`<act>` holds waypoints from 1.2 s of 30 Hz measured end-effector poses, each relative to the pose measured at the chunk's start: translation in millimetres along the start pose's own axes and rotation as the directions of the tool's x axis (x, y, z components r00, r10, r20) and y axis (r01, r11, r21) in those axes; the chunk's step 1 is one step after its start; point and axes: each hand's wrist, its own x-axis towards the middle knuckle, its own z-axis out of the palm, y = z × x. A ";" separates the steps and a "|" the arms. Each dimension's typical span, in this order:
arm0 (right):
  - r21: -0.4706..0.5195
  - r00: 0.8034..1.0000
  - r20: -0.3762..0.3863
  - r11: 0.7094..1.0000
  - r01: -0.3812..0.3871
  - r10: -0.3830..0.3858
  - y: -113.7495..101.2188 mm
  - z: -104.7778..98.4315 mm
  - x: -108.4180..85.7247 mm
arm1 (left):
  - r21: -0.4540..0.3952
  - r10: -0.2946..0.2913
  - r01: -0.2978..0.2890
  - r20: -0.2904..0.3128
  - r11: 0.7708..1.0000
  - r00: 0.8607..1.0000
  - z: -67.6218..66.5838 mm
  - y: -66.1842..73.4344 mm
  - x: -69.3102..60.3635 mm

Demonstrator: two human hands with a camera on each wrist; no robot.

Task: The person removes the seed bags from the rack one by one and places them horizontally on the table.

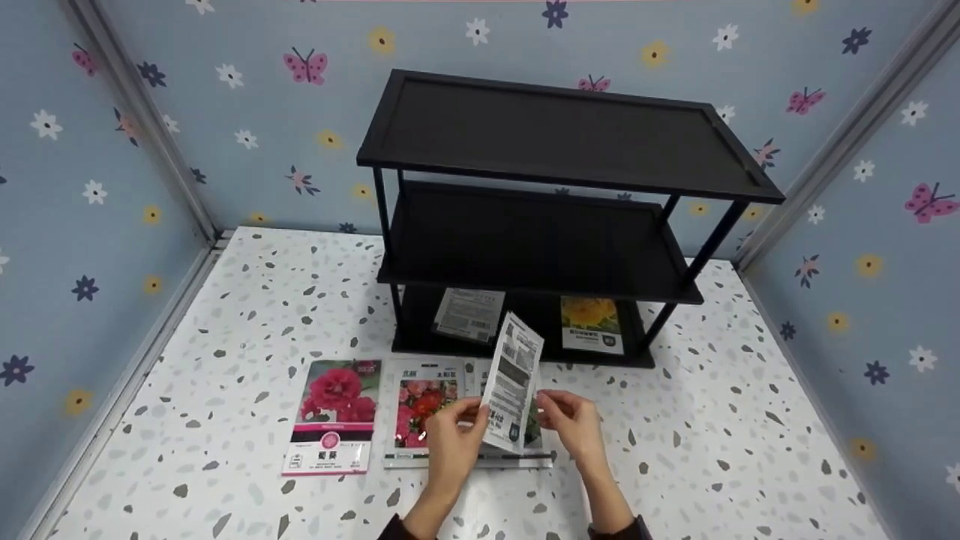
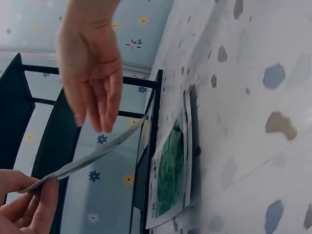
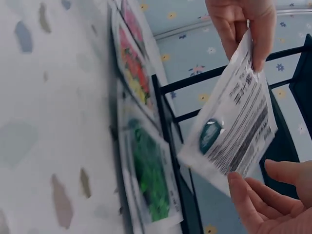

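Note:
In the head view my left hand (image 1: 454, 444) pinches a seed packet (image 1: 513, 379) by its edge, between thumb and fingers. The packet's printed back, with text and a barcode, faces up and it tilts above the table. Beside its other edge is my right hand (image 1: 579, 433), its fingers loosely extended and gripping nothing; the left wrist view shows this right hand (image 2: 95, 68) with its palm open. Beneath the held packet lies a packet with green leaves (image 3: 148, 170), partly hidden in the head view. To its left is a packet with red flowers (image 1: 426, 412).
A pink-flower packet (image 1: 334, 416) lies at the far left of the row. Behind stands a black three-tier shelf (image 1: 562, 135). Its bottom tier holds a face-down packet (image 1: 469, 313) and a yellow-flower packet (image 1: 592, 324). Patterned walls (image 1: 67, 180) enclose the speckled table (image 1: 225, 360).

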 end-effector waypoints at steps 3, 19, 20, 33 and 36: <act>0.036 0.998 0.058 0.999 -0.008 0.005 -15.2 5.1 -5.3 | 0.091 0.102 -0.104 0.026 0.990 0.994 4.2 2.9 -1.8; 0.265 0.997 0.075 0.964 -0.011 -0.010 10.3 15.9 -5.1 | 0.512 0.592 -0.591 0.183 0.624 0.784 24.2 -11.0 -15.1; 0.272 0.998 0.065 0.962 0.003 -0.021 12.6 16.1 -5.3 | 0.525 0.613 -0.611 0.198 0.593 0.765 24.9 -12.9 -15.4; 0.314 0.984 -0.013 0.935 -0.165 0.178 6.3 15.5 -9.3 | 0.551 0.689 -0.696 0.273 0.460 0.671 29.8 -25.4 -16.3; 0.306 0.983 -0.025 0.938 -0.164 0.180 4.8 14.2 -9.7 | 0.521 0.649 -0.686 0.292 0.508 0.702 29.5 -23.6 -17.1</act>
